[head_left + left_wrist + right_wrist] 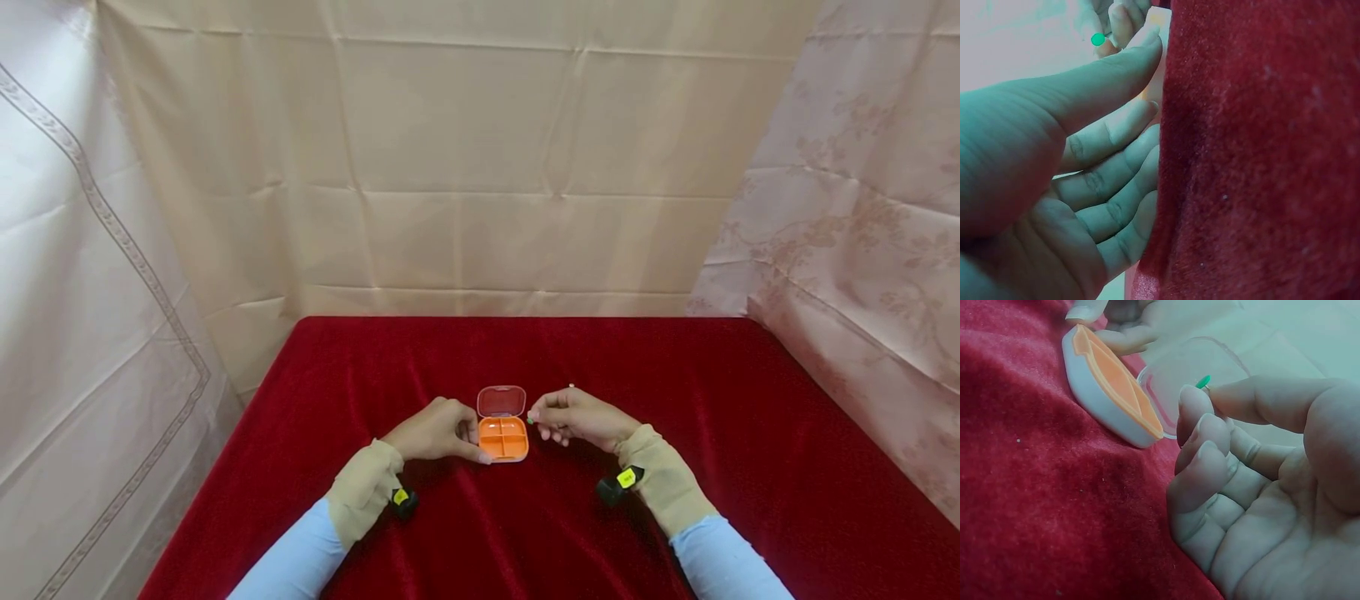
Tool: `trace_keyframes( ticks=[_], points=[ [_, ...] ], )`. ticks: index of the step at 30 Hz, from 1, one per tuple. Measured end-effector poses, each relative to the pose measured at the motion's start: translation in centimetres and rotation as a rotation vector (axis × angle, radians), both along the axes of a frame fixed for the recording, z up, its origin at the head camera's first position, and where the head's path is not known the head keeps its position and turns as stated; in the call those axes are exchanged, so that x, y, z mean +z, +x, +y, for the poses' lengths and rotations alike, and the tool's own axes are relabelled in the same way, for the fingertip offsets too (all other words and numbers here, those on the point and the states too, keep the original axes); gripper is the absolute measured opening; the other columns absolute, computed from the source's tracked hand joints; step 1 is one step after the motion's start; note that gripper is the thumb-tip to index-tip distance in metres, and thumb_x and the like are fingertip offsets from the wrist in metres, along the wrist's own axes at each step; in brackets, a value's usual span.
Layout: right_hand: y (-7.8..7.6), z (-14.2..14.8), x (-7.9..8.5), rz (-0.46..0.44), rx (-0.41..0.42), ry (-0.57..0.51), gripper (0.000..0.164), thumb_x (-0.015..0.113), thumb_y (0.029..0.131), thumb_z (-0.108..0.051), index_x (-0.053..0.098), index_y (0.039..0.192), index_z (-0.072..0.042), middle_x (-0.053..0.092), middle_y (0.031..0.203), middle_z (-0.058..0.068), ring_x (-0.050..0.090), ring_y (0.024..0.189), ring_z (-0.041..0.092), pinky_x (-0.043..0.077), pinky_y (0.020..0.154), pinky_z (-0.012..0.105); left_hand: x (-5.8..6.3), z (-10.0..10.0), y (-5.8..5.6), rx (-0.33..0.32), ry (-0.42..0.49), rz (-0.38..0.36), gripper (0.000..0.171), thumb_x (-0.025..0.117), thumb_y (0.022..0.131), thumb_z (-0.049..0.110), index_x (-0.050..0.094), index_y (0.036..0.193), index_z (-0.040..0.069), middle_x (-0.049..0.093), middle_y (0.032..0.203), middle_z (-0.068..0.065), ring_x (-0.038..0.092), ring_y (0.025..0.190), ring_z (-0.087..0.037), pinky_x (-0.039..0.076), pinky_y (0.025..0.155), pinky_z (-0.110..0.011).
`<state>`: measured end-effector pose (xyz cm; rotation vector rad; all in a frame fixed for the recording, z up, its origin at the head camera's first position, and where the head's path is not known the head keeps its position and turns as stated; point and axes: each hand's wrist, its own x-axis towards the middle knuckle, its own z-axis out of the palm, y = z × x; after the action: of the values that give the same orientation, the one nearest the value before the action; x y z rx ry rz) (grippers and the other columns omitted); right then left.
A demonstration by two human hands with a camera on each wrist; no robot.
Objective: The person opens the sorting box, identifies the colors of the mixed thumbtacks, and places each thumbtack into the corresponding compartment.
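Observation:
An orange pill box (514, 447) with a white outer shell (1100, 412) lies on the red cloth, divided into four-sided compartments in which I see nothing. Its clear lid (502, 402) stands raised at the far side. My left hand (435, 429) holds the box by its left side, thumb at the near corner and forefinger farther back. Just right of the box, my right hand (585, 417) pinches a small thumbtack (1204, 381) between thumb and forefinger. Its round green head shows in the left wrist view; most of its short metal pin is hidden by the fingertips.
A red velvety cloth (360, 358) with soft folds covers the table. Beige curtain fabric (465, 167) hangs behind it, with pale patterned drapes (862, 208) on the right and left. A tiny pale speck beyond the right hand is too small to identify.

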<state>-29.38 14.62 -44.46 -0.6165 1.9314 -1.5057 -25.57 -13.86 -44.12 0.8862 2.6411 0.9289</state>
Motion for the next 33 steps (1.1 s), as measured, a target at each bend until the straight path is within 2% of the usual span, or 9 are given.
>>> trace_keyframes(
  ticks=[9, 20, 33],
  points=[
    [0.1, -0.3, -0.2, 0.005, -0.022, 0.01, 0.034, 0.06, 0.097, -0.027, 0.061, 0.104, 0.006, 0.058, 0.079, 0.008, 0.052, 0.067, 0.015, 0.042, 0.058, 0.026, 0.2, -0.2, 0.0, -0.002, -0.006, -0.022, 0.023, 0.082, 0.076, 0.037, 0.068, 0.079, 0.019, 0.063, 0.073, 0.01, 0.059, 0.068, -0.006, 0.049, 0.063, -0.021],
    [0.3, -0.7, -0.4, -0.001, -0.033, -0.002, 0.036, 0.061, 0.097, -0.027, 0.062, 0.107, 0.007, 0.059, 0.079, 0.008, 0.051, 0.067, 0.014, 0.042, 0.057, 0.027, 0.7, -0.2, 0.0, -0.014, -0.002, -0.014, 0.021, 0.082, 0.077, 0.035, 0.069, 0.079, 0.019, 0.064, 0.074, 0.01, 0.06, 0.069, -0.006, 0.049, 0.063, -0.021],
    [0.4, -1.1, -0.7, 0.012, -0.035, 0.005, 0.032, 0.06, 0.098, -0.025, 0.064, 0.107, 0.005, 0.059, 0.079, 0.008, 0.051, 0.066, 0.014, 0.042, 0.056, 0.027, 0.5, -0.2, -0.1, -0.017, 0.012, -0.001, 0.02, 0.082, 0.077, 0.032, 0.067, 0.079, 0.019, 0.063, 0.074, 0.011, 0.06, 0.069, -0.005, 0.05, 0.064, -0.022]
  ],
)
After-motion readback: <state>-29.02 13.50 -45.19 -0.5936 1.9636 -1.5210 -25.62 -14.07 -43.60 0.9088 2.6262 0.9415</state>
